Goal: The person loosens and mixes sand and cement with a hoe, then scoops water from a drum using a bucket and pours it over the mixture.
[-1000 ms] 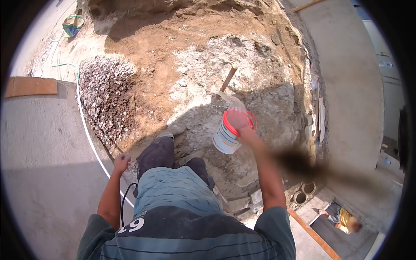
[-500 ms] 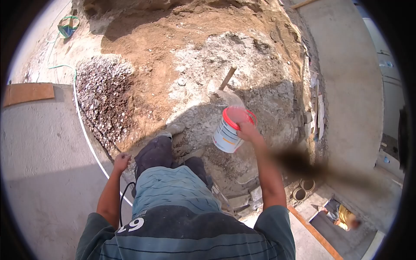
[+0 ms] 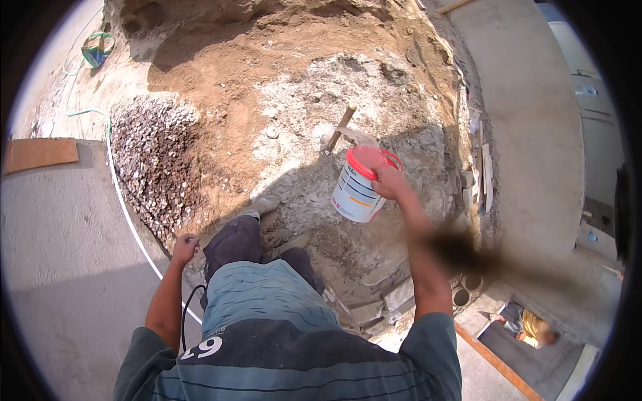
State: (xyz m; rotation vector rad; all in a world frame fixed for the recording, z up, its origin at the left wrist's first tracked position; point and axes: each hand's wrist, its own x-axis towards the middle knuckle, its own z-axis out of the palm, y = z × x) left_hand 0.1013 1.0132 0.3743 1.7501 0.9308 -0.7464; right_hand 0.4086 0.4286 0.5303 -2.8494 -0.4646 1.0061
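Near the frame's centre, the white plastic bucket with a red rim [image 3: 354, 198] is tipped toward the upper left; its pale stream of liquid [image 3: 358, 136] now reaches farther left, to the slanting brown wooden stick [image 3: 344, 124], so the pouring appears well under way. The right hand [image 3: 393, 184] has its fingers closed on the rim; the left hand [image 3: 185, 248], left of centre, curls loosely, nothing visible in it.
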